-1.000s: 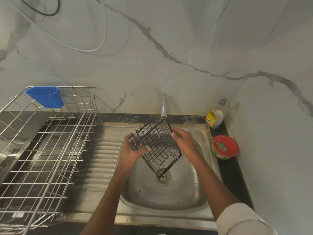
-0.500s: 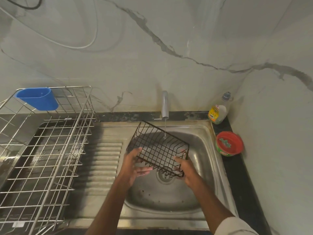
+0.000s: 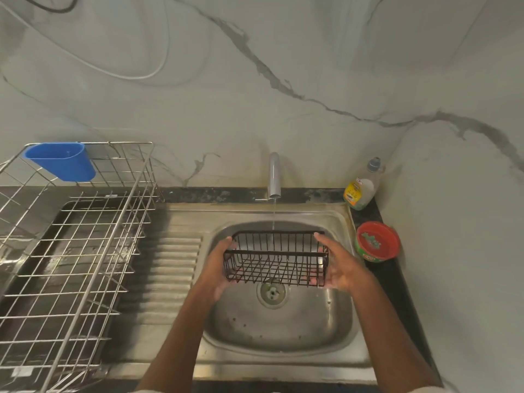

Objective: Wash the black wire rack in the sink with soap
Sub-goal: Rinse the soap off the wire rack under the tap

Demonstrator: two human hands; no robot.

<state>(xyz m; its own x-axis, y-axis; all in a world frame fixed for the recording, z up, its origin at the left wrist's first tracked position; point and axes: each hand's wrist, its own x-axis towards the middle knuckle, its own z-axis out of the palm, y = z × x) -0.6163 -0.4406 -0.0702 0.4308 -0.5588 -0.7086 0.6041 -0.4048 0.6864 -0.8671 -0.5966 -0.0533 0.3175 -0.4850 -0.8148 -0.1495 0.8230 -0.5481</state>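
Observation:
The black wire rack (image 3: 276,258) hangs level over the steel sink (image 3: 283,330), open side up, under a thin stream of water from the tap (image 3: 274,175). My left hand (image 3: 219,263) holds its left end with fingers curled under it. My right hand (image 3: 337,263) holds the right end, thumb on the top rim and fingers beneath. The water falls through the rack toward the drain (image 3: 272,292).
A soap bottle (image 3: 360,191) stands at the back right corner of the counter. In front of it sits a red tub (image 3: 377,241). A large steel dish rack (image 3: 71,251) with a blue cup (image 3: 61,160) fills the left side. The ribbed drainboard (image 3: 167,268) lies between.
The rack has turned from a tilted, on-edge position to level and square under the tap. Both hands shifted to its two ends.

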